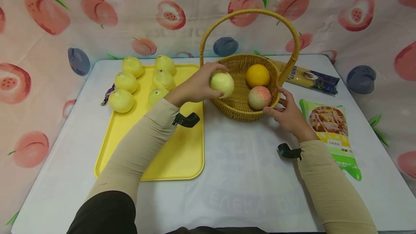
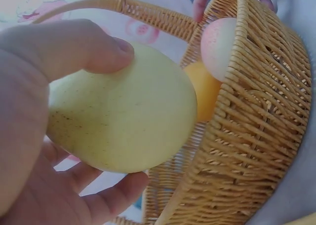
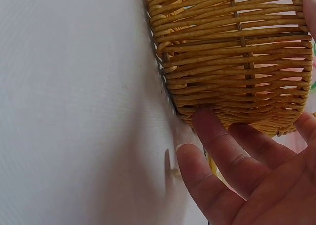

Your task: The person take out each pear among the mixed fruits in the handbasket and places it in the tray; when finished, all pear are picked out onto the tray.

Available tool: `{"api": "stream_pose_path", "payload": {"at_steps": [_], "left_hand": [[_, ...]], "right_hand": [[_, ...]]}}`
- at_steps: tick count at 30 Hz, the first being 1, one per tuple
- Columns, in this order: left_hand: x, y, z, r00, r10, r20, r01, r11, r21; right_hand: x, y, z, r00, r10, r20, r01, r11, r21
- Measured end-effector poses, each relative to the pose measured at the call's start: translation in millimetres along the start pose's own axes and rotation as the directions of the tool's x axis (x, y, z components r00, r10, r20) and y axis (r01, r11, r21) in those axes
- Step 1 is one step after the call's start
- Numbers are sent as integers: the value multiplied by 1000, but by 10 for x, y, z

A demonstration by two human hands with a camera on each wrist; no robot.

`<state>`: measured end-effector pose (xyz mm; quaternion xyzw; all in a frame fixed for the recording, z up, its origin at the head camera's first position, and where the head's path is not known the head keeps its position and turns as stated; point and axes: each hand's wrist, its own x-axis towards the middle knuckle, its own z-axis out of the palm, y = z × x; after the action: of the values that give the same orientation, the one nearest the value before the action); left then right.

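Observation:
My left hand [image 1: 199, 84] holds a pale yellow-green fruit [image 1: 222, 83] over the left rim of a wicker basket [image 1: 238, 114]. In the left wrist view, the thumb lies across the top of this smooth, rounded fruit and the fingers support it from below. Inside the basket sit an orange [image 1: 258, 76] and a pink-and-cream peach [image 1: 259, 98]. At the basket's right side, my right hand [image 1: 290, 113] grips the wall near the handle's base. In the right wrist view, its fingers [image 3: 232, 158] rest against the outer weave.
A yellow tray [image 1: 172, 161] at left bears several pale yellow fruits [image 1: 121, 100] in two columns. Behind the basket's right side lies a long blue-and-yellow packet [image 1: 312, 78]. A green food bag [image 1: 334, 140] lies right of my right hand. The arched handle [image 1: 248, 11] spans the basket.

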<state>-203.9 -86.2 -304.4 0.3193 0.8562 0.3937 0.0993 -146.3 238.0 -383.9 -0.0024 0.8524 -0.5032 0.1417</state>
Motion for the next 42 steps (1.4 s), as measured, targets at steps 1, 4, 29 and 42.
{"api": "stream_pose_path", "payload": {"at_steps": [1, 4, 29, 42], "left_hand": [[-28, 5, -15, 1000, -4, -4, 4, 1000, -1], [-107, 18, -64, 1000, -22, -17, 22, 1000, -2], [-945, -175, -601, 956, -241, -166, 240, 970, -26], [-1451, -267, -853, 920, -318, -228, 333, 942, 32]], "right_hand": [[2, 2, -1, 1000, 3, 0, -3, 1000, 1], [5, 4, 1, 1000, 5, 5, -5, 1000, 7], [-10, -16, 14, 1000, 11, -3, -11, 1000, -3], [-9, -8, 19, 1000, 12, -7, -12, 1000, 5]]}}
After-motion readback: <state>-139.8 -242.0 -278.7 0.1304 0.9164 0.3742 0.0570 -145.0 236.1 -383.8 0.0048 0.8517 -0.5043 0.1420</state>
